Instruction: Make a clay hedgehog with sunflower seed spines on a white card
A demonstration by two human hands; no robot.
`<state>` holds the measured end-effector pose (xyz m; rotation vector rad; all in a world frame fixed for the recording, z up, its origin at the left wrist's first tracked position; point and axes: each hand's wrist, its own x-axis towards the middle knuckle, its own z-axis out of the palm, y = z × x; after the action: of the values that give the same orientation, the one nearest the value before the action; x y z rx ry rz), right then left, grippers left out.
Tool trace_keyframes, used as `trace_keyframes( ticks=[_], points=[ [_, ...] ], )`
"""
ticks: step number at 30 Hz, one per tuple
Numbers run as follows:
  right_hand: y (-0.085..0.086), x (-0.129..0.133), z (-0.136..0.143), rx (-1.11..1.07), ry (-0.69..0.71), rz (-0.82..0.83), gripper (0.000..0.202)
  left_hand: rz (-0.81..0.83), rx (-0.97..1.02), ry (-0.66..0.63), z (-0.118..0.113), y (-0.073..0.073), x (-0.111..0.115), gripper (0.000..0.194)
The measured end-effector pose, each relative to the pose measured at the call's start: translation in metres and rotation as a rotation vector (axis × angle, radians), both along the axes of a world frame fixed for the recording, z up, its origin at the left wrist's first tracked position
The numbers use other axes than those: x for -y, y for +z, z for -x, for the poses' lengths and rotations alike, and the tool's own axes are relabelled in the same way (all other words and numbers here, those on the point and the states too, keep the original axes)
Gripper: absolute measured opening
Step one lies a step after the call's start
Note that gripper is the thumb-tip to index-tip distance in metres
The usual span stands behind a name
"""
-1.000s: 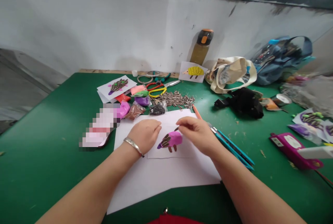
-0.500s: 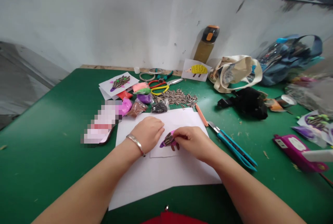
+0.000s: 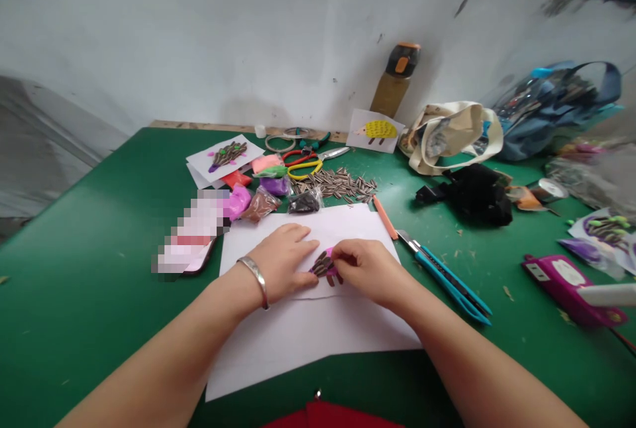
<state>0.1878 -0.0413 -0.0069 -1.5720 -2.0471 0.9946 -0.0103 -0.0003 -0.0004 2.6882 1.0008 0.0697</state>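
A small hedgehog figure of pink and purple clay, with dark seeds on its back and brown legs, lies on a white card between my hands. My left hand rests on the card at the figure's left, its fingers spread and the thumb near the purple nose. At the right side of the figure, my right hand has its thumb and forefinger pinched together against the pink clay; whatever is between the fingertips is too small to make out. Larger white paper lies under the card.
Striped seeds lie behind the paper, beside bagged clay and scissors. A phone is at the left. To the right are a blue cutter, an orange tool and a magenta device. A bottle stands behind.
My left hand has spread its fingers and brought its thumb down beside the figure's nose. My right hand stays pinched at the figure's right side.
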Motion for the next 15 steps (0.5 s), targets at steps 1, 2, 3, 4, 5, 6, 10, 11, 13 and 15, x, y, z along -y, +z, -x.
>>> trace_keyframes(
  ticks=[1, 2, 3, 4, 5, 6, 10, 11, 13, 15],
  points=[
    [-0.0003, 0.0003, 0.0008, 0.004, 0.01, -0.003, 0.022, -0.005, 0.002, 0.001, 0.0001, -0.0014, 0.0007, 0.032],
    [-0.0005, 0.0007, 0.0016, 0.008, 0.02, -0.009, 0.023, -0.006, 0.005, 0.002, 0.0002, -0.0026, 0.0013, 0.032],
    [-0.0007, 0.001, 0.0022, 0.013, 0.03, -0.016, 0.024, -0.005, 0.008, 0.002, 0.0002, -0.0033, 0.0018, 0.031],
    [-0.0009, 0.0013, 0.0026, 0.021, 0.04, -0.024, 0.024, -0.003, 0.009, 0.002, 0.0, -0.0037, 0.002, 0.031],
    [-0.0011, 0.0016, 0.003, 0.031, 0.046, -0.034, 0.024, -0.001, 0.008, 0.002, -0.0002, -0.0036, 0.0022, 0.031],
    [-0.0015, 0.0018, 0.0034, 0.043, 0.051, -0.046, 0.024, 0.001, 0.006, 0.005, -0.0006, -0.0033, 0.0022, 0.031],
    [-0.0041, 0.0033, 0.0046, 0.103, 0.078, -0.124, 0.023, 0.019, -0.019, 0.011, -0.0023, -0.001, 0.0022, 0.032],
    [-0.0046, 0.0038, 0.005, 0.12, 0.085, -0.146, 0.023, 0.02, -0.02, 0.01, -0.0026, -0.0006, 0.0022, 0.032],
    [-0.0051, 0.005, 0.006, 0.155, 0.095, -0.178, 0.023, 0.014, -0.01, 0.012, -0.0029, -0.0003, 0.0024, 0.031],
    [-0.0047, 0.0059, 0.0072, 0.183, 0.101, -0.192, 0.022, 0.01, -0.003, 0.014, -0.003, -0.0006, 0.0026, 0.029]
  ],
)
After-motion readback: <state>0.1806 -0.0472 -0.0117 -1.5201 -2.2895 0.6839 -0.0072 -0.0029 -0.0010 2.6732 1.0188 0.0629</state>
